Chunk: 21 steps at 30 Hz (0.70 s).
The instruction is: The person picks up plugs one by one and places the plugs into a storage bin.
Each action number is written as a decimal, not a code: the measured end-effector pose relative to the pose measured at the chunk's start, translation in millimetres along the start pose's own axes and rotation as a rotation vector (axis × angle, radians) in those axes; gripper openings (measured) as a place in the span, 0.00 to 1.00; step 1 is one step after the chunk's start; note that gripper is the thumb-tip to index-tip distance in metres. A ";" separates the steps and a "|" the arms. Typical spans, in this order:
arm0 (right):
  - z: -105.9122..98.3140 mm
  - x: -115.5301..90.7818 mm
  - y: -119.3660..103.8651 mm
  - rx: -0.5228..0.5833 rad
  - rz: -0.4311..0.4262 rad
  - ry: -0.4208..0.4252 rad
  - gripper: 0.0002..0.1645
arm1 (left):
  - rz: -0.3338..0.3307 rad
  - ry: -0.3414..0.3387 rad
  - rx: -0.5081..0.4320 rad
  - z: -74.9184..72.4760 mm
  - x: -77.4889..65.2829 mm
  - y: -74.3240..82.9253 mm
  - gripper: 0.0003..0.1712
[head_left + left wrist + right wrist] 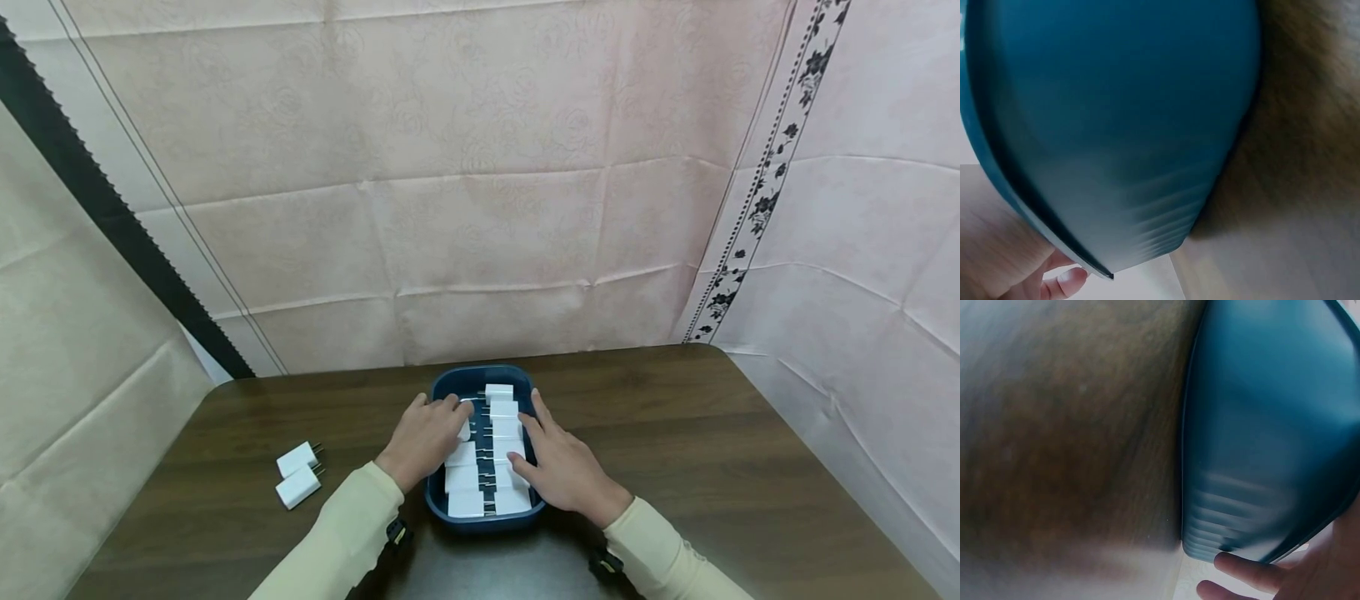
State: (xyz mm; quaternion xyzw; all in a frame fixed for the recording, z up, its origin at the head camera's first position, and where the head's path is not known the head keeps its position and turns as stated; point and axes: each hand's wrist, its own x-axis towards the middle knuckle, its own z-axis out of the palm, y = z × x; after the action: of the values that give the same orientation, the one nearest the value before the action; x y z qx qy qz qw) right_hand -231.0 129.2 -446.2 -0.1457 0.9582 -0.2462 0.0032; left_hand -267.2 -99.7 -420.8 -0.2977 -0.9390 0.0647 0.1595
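A dark blue plastic basket (483, 525) holds two columns of white plug-in chargers (465, 503), their metal prongs pointing inward. My left hand (423, 439) reaches over the left rim and pinches a white charger (464, 430) at the upper end of the left column; the fingers partly hide it. Over the right rim lies my right hand (564, 468), fingers spread and touching the right column of chargers (506, 429). In both wrist views the basket's outer wall (1116, 125) fills much of the picture, and only some fingers (1247, 572) show below it.
Two more white chargers (297, 487) lie side by side on the brown wooden table (675, 433), left of the basket. Pale cloth (487, 233) hangs behind the table and along both sides. A dark wrist device (397, 531) sits at each sleeve.
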 end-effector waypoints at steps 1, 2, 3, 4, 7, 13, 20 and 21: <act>0.1 0.1 0.1 -0.001 0.000 0.001 0.42 | -0.003 -0.011 0.000 0.0 0.8 0.1 0.25; 0.1 0.1 0.1 -0.001 0.000 0.002 0.42 | -0.007 -0.024 -0.002 -0.2 1.5 0.3 0.25; 0.1 0.2 0.0 -0.002 0.000 0.002 0.42 | -0.010 -0.037 -0.005 -0.2 2.3 0.3 0.25; 0.1 0.2 -0.1 -0.003 0.000 0.002 0.42 | -0.012 -0.050 -0.011 -0.4 3.0 0.4 0.25; -0.3 0.3 -0.6 -0.007 -0.003 -0.005 0.42 | -0.017 -0.094 -0.043 -0.9 4.7 -0.4 0.25; -2.0 -0.1 -2.0 -0.030 -0.006 -0.020 0.44 | -0.036 -0.175 -0.161 -0.3 5.9 -4.3 0.26; -3.6 -1.3 -3.4 -0.041 -0.012 -0.026 0.45 | -0.052 -0.215 -0.217 3.1 9.8 -5.8 0.26; -3.7 -1.6 -3.4 -0.041 -0.015 -0.025 0.44 | -0.054 -0.218 -0.217 3.8 10.3 -5.7 0.25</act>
State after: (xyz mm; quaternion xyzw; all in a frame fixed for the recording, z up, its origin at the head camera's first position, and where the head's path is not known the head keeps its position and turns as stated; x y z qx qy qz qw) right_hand -228.8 128.6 -441.5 -0.1562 0.9618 -0.2245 0.0103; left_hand -279.5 -98.4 -420.4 -0.2790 -0.9599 -0.0096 0.0252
